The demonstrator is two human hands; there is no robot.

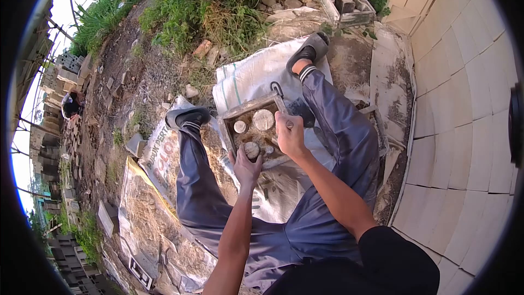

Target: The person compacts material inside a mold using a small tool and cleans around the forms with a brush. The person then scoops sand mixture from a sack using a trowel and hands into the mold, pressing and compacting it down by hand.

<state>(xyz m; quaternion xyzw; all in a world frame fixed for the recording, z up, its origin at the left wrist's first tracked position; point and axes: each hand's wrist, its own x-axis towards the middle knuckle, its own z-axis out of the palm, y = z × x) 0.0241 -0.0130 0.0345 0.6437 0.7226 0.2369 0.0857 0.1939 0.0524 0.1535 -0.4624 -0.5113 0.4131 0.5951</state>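
A shallow rectangular mould box (248,107) with a dirty rim lies on sacking between my outstretched legs. Inside it are a large pale round plug (263,120) and a smaller round plug (240,127). My left hand (247,170) reaches over the near edge, its fingers closed about another round plug (251,149). At the box's right side, my right hand (290,135) is closed in a fist. A small roundish end shows at the top of that fist, but I cannot make out what it belongs to. The fist hides part of the right rim.
White sacks (240,84) cover the ground under my legs. A second box with blocks inside (345,4) sits at the upper right. Stacked pale blocks (456,131) form a wall on the right. Weeds (202,5) grow ahead, and another person (71,105) is far left.
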